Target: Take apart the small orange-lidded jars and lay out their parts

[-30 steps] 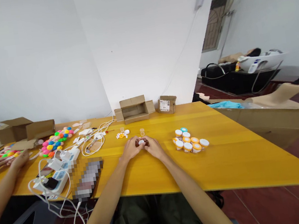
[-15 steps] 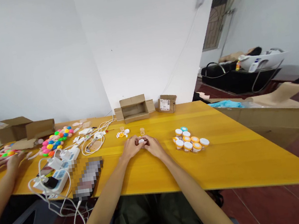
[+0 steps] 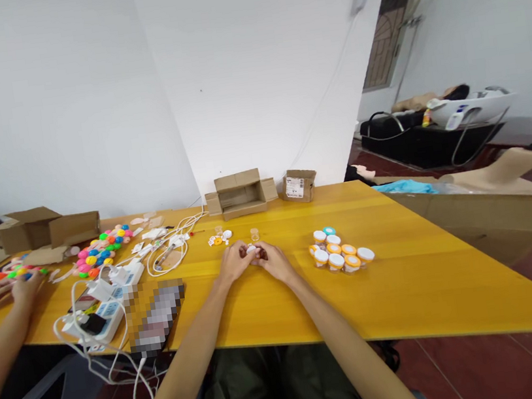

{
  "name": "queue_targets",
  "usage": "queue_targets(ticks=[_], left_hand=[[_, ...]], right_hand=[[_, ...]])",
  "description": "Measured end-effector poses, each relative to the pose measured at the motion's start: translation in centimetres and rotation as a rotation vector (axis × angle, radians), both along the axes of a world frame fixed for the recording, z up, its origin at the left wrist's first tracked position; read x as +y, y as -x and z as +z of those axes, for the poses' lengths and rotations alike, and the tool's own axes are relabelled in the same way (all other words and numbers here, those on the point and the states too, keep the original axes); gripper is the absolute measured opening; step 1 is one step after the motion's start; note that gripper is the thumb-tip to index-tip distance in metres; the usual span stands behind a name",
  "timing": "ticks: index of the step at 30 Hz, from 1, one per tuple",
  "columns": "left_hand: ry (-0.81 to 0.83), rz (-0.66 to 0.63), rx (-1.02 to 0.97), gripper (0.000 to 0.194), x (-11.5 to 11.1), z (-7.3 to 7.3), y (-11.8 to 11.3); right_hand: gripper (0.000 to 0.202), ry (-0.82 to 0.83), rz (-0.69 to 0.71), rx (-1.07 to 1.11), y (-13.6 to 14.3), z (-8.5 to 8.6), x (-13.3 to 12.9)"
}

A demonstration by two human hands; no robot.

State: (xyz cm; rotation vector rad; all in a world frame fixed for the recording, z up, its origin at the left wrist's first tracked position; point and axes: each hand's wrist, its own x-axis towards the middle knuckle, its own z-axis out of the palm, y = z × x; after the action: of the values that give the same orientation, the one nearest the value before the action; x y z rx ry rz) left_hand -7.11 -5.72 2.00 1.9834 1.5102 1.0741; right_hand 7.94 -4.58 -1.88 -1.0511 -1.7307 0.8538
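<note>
Over the middle of the table, my left hand point(image 3: 234, 263) and my right hand point(image 3: 272, 260) meet with fingers bent around a small white lid point(image 3: 252, 249). Both sets of fingertips are on it, and the fingers hide its underside. Just beyond them stands a small clear jar point(image 3: 254, 234). To its left lie a white lid point(image 3: 227, 234), an orange ring point(image 3: 217, 240) and some small white pieces. Several clear jars with white, orange and teal lids point(image 3: 336, 260) stand grouped to the right of my right hand.
An open cardboard box point(image 3: 242, 211) and a smaller box point(image 3: 298, 188) stand by the wall. At left are a power strip point(image 3: 113, 310), tangled white cables, a phone point(image 3: 158, 317) and colourful balls point(image 3: 100, 252). Another person's hands point(image 3: 26, 289) work at the far left.
The view has shifted very slightly. My fingers have moved a little around the white lid, which stays between both hands. The other person's hands have moved slightly.
</note>
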Motion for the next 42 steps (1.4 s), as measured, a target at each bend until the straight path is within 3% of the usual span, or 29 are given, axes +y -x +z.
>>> queue_targets(ticks=[10,22,31,42], left_hand=[[-0.052,0.025,-0.284,0.036,1.4,-0.9,0.9],[0.137,0.107,-0.488,0.031,2.7,-1.2,1.9],[0.132,0.095,-0.477,0.040,2.8,-1.4,2.0],[0.022,-0.009,-0.331,0.031,2.1,-0.9,1.2]], right_hand=[[0.028,-0.014,-0.008,-0.010,0.1,-0.4,0.2],[0.021,-0.054,-0.020,-0.077,0.2,-0.6,0.3],[0.019,-0.082,0.008,-0.096,0.2,-0.5,0.3],[0.023,-0.026,0.042,0.009,0.3,-0.9,0.3]])
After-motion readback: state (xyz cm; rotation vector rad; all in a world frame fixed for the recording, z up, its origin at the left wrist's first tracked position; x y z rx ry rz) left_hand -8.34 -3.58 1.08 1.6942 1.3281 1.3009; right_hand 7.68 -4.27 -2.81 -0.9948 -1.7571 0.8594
